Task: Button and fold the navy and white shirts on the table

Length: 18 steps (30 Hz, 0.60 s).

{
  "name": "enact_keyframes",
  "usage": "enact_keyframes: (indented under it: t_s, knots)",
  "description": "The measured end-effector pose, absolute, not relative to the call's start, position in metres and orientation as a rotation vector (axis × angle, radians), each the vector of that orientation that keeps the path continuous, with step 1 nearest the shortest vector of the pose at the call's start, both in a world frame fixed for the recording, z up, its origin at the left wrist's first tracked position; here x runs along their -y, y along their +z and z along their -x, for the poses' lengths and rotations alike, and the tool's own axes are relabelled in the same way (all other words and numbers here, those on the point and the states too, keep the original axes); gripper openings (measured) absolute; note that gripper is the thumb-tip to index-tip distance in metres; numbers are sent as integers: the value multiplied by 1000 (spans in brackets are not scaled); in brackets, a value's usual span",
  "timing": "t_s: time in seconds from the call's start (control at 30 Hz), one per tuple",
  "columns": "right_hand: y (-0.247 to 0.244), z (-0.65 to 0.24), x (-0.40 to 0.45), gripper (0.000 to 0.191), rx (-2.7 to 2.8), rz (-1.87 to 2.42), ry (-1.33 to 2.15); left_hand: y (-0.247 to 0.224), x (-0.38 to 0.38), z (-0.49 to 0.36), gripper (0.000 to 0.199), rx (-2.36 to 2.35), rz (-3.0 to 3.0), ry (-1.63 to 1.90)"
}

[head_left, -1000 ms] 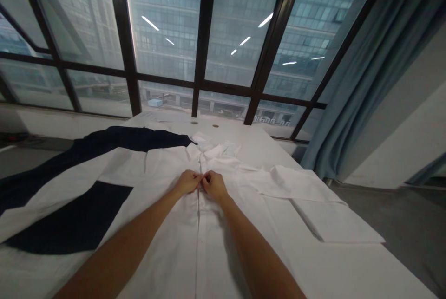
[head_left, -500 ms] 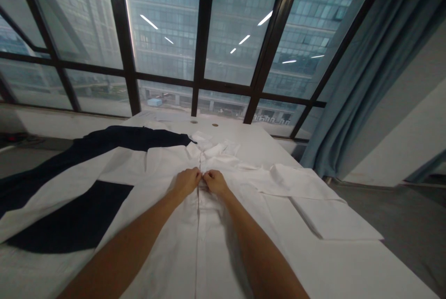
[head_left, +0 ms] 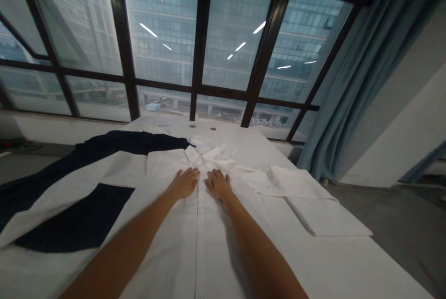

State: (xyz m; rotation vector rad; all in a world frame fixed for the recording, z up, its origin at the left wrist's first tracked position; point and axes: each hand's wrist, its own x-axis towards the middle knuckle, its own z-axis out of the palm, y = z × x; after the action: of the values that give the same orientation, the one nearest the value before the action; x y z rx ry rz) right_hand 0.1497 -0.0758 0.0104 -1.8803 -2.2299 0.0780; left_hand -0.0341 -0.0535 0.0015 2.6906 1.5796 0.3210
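Note:
A white shirt [head_left: 174, 243] lies spread front side up, its collar at the far end and its button placket running down the middle. My left hand [head_left: 184, 184] rests flat on the cloth just left of the placket, fingers apart. On the placket's other side my right hand [head_left: 218, 184] lies with its fingers spread on the fabric. Neither hand grips anything. One white sleeve [head_left: 125, 165] stretches out to the left, and the other sleeve [head_left: 296, 180] goes to the right.
Dark navy cloth [head_left: 76, 224] lies to the left, partly under the white shirt. A white folded piece [head_left: 324, 217] is on the white table [head_left: 334, 266] at the right. Tall windows [head_left: 230, 34] stand behind the table, with a blue curtain [head_left: 362, 81] at the right.
Both hands have let go of the placket near the collar. Their fingers have gone from pinched to spread flat, and the hands have moved slightly apart.

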Motion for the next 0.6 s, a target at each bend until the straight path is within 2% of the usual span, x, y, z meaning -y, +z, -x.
enact_keyframes:
  t_s: [0.17,0.3,0.5,0.6]
  knots:
    - [30,-134,105,35,2151,1869,-109,25,83,36,41,-1614,-2663,409]
    - [41,-108,139,31,2208,1980,181,36,114,37,23,-1681,-2359,473]
    - [40,-103,149,16,2071,2022,424,29,126,28,14,-1678,-2124,400]
    - [37,-113,143,25,1936,1894,796,25,118,20,12,-1702,-2042,410]
